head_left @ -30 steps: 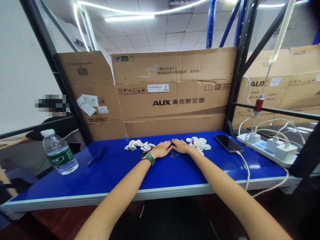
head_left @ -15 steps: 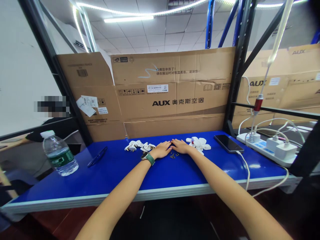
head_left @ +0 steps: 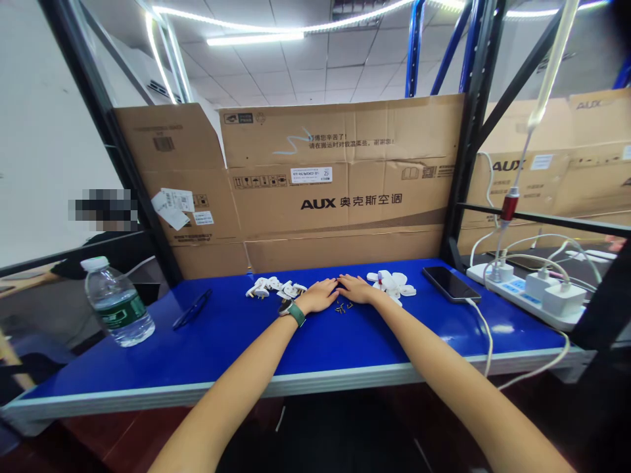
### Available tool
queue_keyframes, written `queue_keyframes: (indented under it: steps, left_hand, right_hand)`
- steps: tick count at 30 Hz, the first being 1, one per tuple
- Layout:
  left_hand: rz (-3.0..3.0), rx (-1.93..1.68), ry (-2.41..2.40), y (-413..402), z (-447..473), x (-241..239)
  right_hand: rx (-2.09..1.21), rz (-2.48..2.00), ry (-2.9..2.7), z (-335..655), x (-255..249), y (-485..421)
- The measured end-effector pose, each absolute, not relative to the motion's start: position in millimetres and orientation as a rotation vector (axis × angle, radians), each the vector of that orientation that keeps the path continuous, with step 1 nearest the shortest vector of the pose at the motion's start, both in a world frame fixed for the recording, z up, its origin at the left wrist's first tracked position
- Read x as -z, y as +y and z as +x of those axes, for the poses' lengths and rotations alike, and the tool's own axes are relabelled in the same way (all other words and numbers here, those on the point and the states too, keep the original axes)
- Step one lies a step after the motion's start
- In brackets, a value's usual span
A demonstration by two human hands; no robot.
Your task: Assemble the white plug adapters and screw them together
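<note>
My left hand (head_left: 319, 296), with a green-strapped watch (head_left: 294, 311) on its wrist, lies flat on the blue tabletop with the fingers stretched out. Opposite it, my right hand (head_left: 355, 289) rests palm down, fingers extended, the fingertips of both hands close together. Neither holds anything. Just in front of the hands are several small brass-coloured pieces (head_left: 341, 307), too small to identify surely. Beside my left hand sits a cluster of white plastic plug parts (head_left: 270, 287), some showing metal prongs. To the right of my right hand is a pile of white plastic covers (head_left: 392, 285).
A water bottle (head_left: 118, 305) and a dark slim object (head_left: 192, 309) are on the left. A phone (head_left: 449, 283) with a cable and a white power strip (head_left: 522, 292) are on the right. Cardboard (head_left: 345, 230) walls the back; a person (head_left: 116, 246) is beyond at left.
</note>
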State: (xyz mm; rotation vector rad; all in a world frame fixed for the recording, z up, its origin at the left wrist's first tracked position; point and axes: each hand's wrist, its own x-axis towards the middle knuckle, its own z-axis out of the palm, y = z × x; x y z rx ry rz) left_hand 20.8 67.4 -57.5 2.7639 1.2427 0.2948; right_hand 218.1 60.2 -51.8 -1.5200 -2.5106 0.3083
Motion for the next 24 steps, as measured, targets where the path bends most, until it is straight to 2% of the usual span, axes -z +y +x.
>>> queue_keyframes:
  steps: [6, 10, 16, 21, 24]
  left_hand:
    - [2.845, -0.298, 1.243, 53, 20, 44]
    - [2.976, -0.342, 1.23, 42, 15, 23]
    - [2.945, -0.406, 1.618, 32, -6, -4]
    - [2.782, -0.433, 2.041, 29, -21, -15]
    - [2.663, -0.334, 2.194, 27, -26, -21]
  right_hand:
    - [-0.225, -1.494, -2.534, 220, 48, 56]
    - [-0.055, -1.532, -2.452, 226, 42, 54]
    - [0.219, -1.821, -2.156, 243, 33, 53]
    - [0.223, -1.945, -1.972, 254, 26, 50]
    - [0.188, -2.014, -1.922, 256, 24, 49]
